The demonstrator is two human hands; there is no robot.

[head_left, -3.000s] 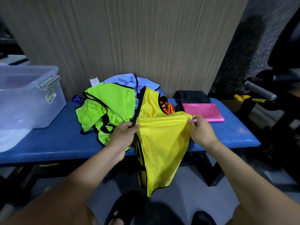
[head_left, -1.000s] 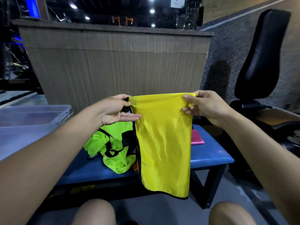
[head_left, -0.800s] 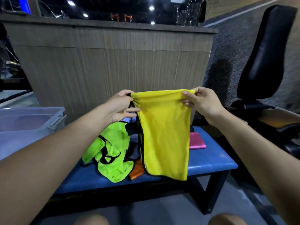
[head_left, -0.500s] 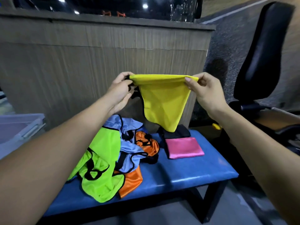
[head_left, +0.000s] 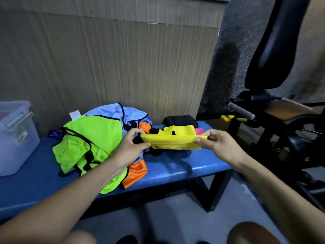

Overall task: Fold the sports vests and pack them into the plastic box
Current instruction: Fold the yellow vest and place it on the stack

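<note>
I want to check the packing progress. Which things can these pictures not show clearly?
- Plastic box, head view: frame edge cuts it; its contents are unreadable.
- Pink item: mostly behind the yellow vest.
- Blue vest and orange vest: largely under the green vest.

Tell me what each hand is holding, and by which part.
Both hold the folded yellow mesh sports vest: the left hand pinches its left end, the right hand pinches its right end.

this looks like a gym or sports hall: a blue padded table (head_left: 175, 166) on black steel legs, a black exercise machine (head_left: 274, 120) with a padded backrest, foam roller bar and what seems a yellow adjustment pin, sports vests (head_left: 91, 145) piled on the padding, and a wood-panelled counter front (head_left: 123, 67) behind.
</note>
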